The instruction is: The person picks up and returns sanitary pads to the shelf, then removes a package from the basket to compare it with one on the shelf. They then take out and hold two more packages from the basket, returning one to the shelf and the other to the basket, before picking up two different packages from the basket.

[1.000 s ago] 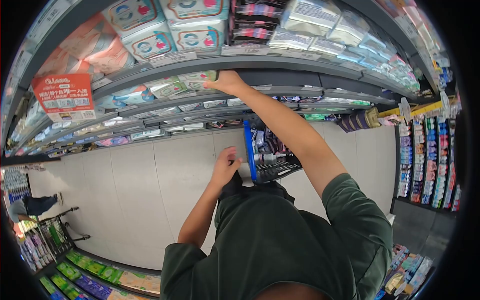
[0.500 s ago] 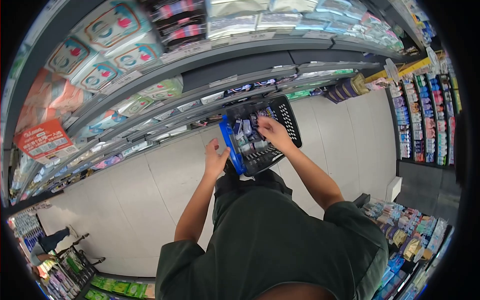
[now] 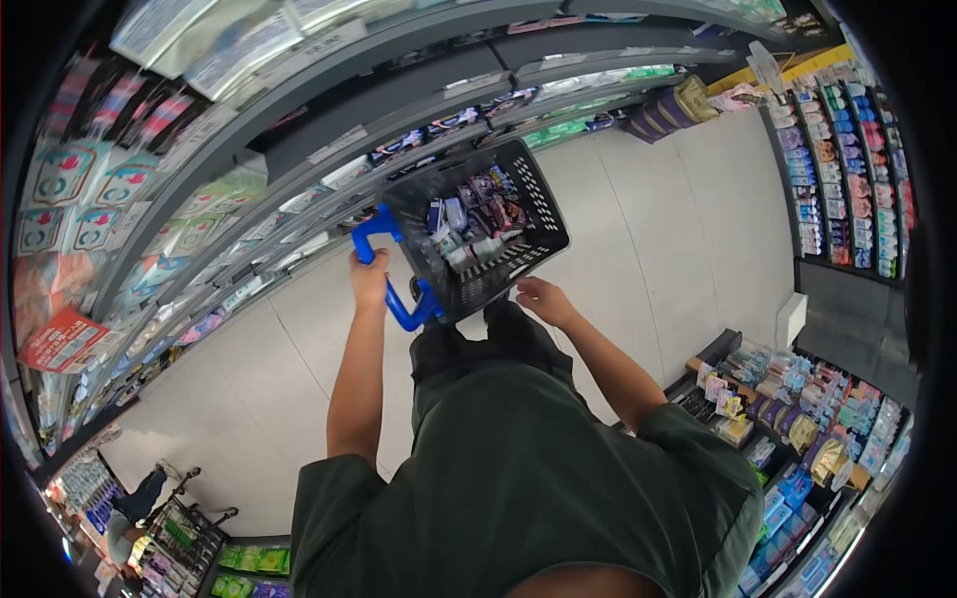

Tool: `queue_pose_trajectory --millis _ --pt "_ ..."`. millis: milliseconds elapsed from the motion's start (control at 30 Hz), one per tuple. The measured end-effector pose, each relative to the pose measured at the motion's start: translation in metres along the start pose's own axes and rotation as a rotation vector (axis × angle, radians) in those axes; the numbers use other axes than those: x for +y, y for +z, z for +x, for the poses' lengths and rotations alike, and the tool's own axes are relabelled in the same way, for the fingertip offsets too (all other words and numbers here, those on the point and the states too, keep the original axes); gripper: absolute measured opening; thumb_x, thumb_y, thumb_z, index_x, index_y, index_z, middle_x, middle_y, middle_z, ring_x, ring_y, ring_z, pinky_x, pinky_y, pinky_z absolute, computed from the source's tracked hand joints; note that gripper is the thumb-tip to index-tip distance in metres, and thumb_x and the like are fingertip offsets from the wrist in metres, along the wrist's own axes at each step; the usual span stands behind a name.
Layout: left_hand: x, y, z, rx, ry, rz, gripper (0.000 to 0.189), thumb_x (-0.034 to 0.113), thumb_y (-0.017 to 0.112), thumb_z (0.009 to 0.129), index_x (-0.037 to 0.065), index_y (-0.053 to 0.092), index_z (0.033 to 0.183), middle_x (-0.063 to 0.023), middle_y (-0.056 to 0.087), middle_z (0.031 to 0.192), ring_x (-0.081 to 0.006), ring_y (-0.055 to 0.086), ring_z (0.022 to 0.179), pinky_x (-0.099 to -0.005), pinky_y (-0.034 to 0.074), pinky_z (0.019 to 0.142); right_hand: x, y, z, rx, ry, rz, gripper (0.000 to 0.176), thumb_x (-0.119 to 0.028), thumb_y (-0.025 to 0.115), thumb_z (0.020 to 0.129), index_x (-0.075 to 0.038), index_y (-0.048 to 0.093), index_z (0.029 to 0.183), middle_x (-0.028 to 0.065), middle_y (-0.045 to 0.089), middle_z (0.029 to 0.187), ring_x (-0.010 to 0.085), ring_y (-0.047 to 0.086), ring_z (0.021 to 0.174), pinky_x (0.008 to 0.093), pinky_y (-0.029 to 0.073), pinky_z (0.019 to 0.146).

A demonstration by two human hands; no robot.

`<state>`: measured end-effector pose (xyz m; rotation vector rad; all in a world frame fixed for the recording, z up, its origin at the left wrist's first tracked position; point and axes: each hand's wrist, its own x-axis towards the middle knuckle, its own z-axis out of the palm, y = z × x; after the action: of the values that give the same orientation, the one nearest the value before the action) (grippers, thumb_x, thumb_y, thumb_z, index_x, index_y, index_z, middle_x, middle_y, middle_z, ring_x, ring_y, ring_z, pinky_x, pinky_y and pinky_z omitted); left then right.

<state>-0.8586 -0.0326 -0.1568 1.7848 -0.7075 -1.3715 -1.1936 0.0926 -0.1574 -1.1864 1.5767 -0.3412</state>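
A black shopping basket (image 3: 449,289) with perforated sides is in front of my legs, tilted in this view. Its blue handle (image 3: 402,305) is swung out to the left, and my left hand (image 3: 370,278) is closed around the middle of it. Inside lie several small packages (image 3: 488,207), some dark purple and some pale, along with a whitish bottle-like item (image 3: 474,253). Just off the basket's near right corner is my right hand (image 3: 543,300), empty, with its fingers loosely bent and apart.
Shelves (image 3: 349,90) of packaged goods curve along the far side and left, close to the basket. A red sign (image 3: 65,341) hangs at the left. Another person (image 3: 140,503) stands by a cart (image 3: 184,538) at lower left. More stocked racks (image 3: 847,179) are at the right.
My left hand has taken hold of the handle, which has swung out leftward. My right hand has come out of the basket, toward me. The shelves have shifted left in view.
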Motion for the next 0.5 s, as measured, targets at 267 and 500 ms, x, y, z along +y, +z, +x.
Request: queue_pose_trajectory --millis 267,500 --pt "-0.001 0.000 0.002 0.370 0.283 0.518 0.058 0.025 0.072 0.076 -0.004 0.049 0.121 -0.0138 0.063 0.088 -0.0280 0.062 0.079 -0.0389 0.048 0.077 0.047 -0.043 0.026 -0.107 -0.069 -0.124 0.044 -0.026 0.068 0.083 -0.002 0.059 0.119 0.0142 0.067 0.108 0.0235 0.066 0.096 0.0340 0.051 0.085" --pt "0.016 0.003 -0.012 0.437 0.162 0.697 0.049 0.032 0.069 0.076 0.001 0.059 0.113 -0.0162 0.067 0.092 -0.0317 0.065 0.084 -0.0406 0.049 0.078 0.087 -0.059 0.047 -0.211 0.118 0.194 0.048 -0.026 0.067 0.085 -0.001 0.056 0.125 0.0087 0.067 0.106 0.0196 0.065 0.094 0.0325 0.051 0.081"
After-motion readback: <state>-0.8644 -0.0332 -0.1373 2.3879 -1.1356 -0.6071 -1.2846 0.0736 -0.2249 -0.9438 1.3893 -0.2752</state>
